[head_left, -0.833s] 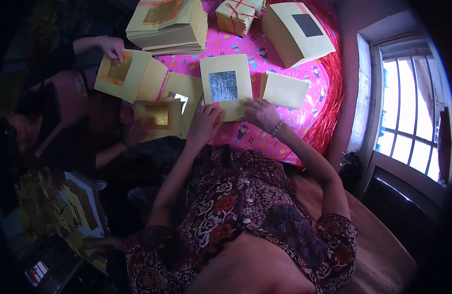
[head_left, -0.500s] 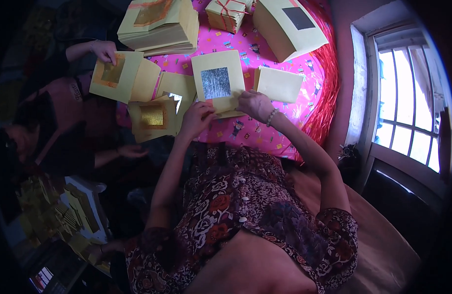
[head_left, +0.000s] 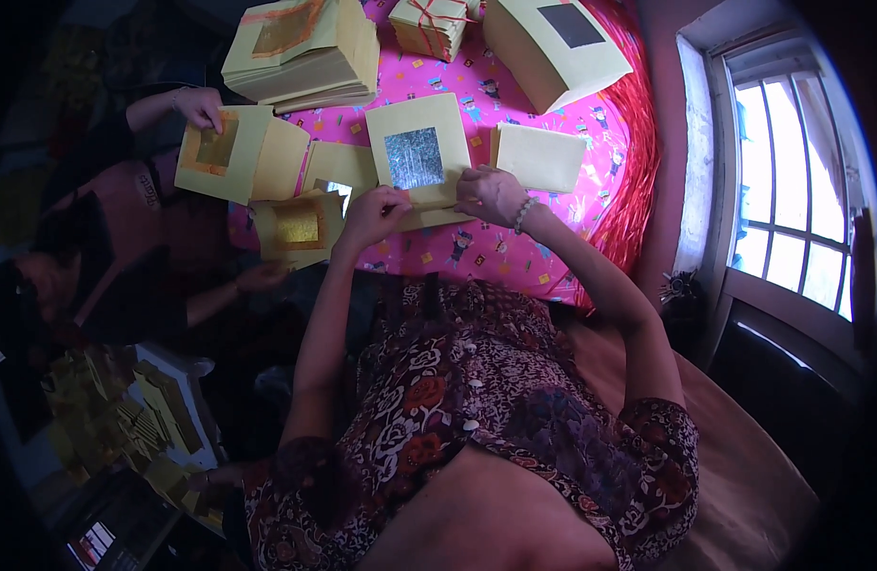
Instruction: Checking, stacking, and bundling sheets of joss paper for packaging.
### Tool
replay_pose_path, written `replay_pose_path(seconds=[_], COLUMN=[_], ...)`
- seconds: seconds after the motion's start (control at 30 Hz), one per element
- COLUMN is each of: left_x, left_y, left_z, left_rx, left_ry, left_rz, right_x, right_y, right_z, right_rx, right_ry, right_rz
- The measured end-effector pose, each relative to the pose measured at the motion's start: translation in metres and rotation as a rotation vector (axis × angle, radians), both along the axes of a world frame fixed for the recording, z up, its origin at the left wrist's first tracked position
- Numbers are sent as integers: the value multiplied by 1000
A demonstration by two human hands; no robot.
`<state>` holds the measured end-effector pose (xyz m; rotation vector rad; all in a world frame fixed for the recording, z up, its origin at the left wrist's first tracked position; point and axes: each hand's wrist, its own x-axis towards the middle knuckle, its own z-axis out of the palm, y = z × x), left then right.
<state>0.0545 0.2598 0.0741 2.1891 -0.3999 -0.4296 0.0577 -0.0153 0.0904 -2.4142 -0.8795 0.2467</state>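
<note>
A sheet of yellow joss paper with a silver foil square [head_left: 415,157] lies in front of me, over other yellow paper. My left hand [head_left: 375,215] is at its lower left edge, thumb and fingers pinched together there. At the lower right corner my right hand [head_left: 493,196], with a beaded bracelet at the wrist, has its fingers curled onto the paper. What lies beneath its fingers is partly hidden. Just right of that hand rests a small stack of plain yellow paper [head_left: 543,158]. Left of my left hand lies a gold-foil joss paper sheet [head_left: 298,226].
On the pink patterned table cover [head_left: 467,249] stand a tall paper stack [head_left: 310,71], a ribbon-tied bundle [head_left: 429,29] and another paper block [head_left: 567,57]. Red strands [head_left: 638,181] hang along the right edge. At left, another person's hand [head_left: 199,108] touches a gold-foil sheet [head_left: 210,157].
My left fingers have closed at the sheet's lower edge, and my right fingers have shifted slightly on its corner. The other person's lower hand has moved up toward the gold-foil sheet.
</note>
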Motion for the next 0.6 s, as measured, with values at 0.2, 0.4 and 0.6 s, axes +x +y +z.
replay_pose_path(seconds=[0.2, 0.4, 0.6], left_x=[17, 16, 15], left_y=[7, 5, 5], left_z=[-5, -5, -4], left_rx=[-22, -24, -28], left_ry=[93, 100, 103], left_rz=[-60, -39, -31], right_x=[1, -19, -10], right_y=[8, 19, 19], right_z=[-9, -4, -9], right_rx=[-127, -163, -196], right_ry=[-11, -145, -113], right_rz=[-17, 2, 25])
